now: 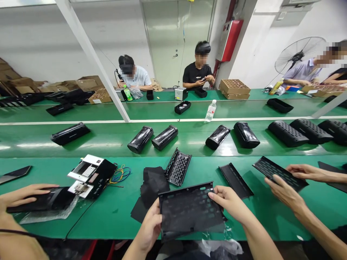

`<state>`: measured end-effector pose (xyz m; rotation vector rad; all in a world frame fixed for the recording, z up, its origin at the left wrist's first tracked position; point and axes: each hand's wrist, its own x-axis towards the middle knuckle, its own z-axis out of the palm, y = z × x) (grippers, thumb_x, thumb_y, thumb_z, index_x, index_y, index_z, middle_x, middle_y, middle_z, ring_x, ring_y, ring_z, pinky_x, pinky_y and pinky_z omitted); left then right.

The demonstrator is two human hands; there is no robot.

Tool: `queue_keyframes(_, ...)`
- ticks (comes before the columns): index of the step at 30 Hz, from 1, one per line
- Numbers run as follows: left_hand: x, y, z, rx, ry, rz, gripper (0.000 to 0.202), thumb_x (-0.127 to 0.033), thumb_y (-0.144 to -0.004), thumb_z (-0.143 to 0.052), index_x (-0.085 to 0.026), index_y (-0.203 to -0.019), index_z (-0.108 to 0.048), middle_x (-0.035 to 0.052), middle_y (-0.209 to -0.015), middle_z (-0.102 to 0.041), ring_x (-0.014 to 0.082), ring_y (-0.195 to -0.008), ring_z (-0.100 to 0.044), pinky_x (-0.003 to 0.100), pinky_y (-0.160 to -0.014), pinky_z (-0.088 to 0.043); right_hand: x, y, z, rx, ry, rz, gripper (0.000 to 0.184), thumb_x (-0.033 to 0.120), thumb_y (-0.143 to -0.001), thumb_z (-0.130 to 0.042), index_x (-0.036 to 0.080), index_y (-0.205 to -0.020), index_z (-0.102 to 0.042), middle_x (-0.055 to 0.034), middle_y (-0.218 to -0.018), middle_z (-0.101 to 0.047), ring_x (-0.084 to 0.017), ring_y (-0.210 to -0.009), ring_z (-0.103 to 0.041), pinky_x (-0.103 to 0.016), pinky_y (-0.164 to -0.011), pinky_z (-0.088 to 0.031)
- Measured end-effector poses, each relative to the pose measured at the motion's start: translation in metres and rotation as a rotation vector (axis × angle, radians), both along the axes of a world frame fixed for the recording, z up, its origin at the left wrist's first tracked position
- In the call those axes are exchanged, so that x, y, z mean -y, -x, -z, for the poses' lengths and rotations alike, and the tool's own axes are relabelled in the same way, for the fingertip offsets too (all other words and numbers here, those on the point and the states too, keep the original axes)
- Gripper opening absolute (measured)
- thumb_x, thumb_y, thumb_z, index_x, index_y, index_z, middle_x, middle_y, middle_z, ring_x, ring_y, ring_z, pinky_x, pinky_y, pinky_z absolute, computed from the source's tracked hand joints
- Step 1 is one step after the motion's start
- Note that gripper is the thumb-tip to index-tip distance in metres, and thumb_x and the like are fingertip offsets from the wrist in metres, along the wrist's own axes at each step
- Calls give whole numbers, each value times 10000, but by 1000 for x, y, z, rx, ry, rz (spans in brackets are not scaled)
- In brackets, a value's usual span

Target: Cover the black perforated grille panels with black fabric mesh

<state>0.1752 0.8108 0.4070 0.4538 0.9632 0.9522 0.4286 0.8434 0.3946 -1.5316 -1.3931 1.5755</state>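
Observation:
Between my two hands is a black perforated grille panel [187, 213], its inner side tilted up toward me. A thin dark sheet seems to lie over its slots, and the sheet's lower right corner sticks out past the frame. My left hand [150, 222] grips the left edge, thumb in front. At the upper right corner my right hand [227, 202] pinches the rim. Just left of the panel, several black sheets [153, 189] are spread in a loose pile. A curved slotted grille [179, 168] rests against that pile, and a narrower black panel [235, 180] lies behind my right hand.
At right, a co-worker's hands hold another perforated panel [282, 175]. At left, a co-worker's hand rests on a black housing [51, 200] by a white-and-black device [90, 175]. Black speaker-like units [141, 139] line the green belt [108, 144] behind. Clear plastic [222, 247] hangs at the front edge.

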Motion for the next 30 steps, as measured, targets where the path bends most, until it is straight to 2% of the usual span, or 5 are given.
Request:
queue_keyframes(8, -1, -6, -16, -161, -12, -4, 460, -306, -663, -598, -214, -1104, -507, 65, -1117, -592, 240, -1062, -503, 364, -921, -381, 1, 1, -3, 132, -25, 41, 414, 538, -708, -460, 207, -523, -292, 85, -413, -256, -72, -371, -340, -207, -382, -271)
queue_keyframes(15, -3, -12, -23, -222, -7, -36, 476, -270, -632, -639, -199, -1087, -518, 70, -1047, -630, 233, -1003, -546, 354, -870, -434, 5, 2, -9, -34, 12, 25, 338, 490, -658, -562, 168, -632, -462, 56, -487, -412, -90, -460, -409, -210, -429, -320)
queue_keyframes(20, -7, -6, -18, -261, 98, -44, 444, -423, -622, -615, -158, -977, -586, 89, -896, -680, 246, -860, -614, 335, -708, -502, 0, 0, 10, -107, 107, 30, 351, 480, -682, -526, 130, -695, -541, -21, -592, -572, -136, -530, -511, -243, -493, -376)
queue_keyframes(27, -9, 29, -6, -609, 45, -205, 454, -483, -577, -624, -183, -915, -583, 61, -823, -687, 244, -829, -621, 289, -582, -514, -27, -40, 16, 625, 58, 108, 232, 277, -724, -387, 177, -524, -445, -78, -533, -587, -176, -504, -548, -261, -470, -353)
queue_keyframes(30, -9, 24, -1, -644, 25, -142, 445, -506, -576, -610, -190, -889, -582, 65, -844, -678, 254, -834, -617, 299, -568, -520, -38, -25, 6, 759, 7, 47, 203, 242, -658, -439, 187, -463, -421, -92, -523, -572, -202, -520, -534, -272, -464, -294)
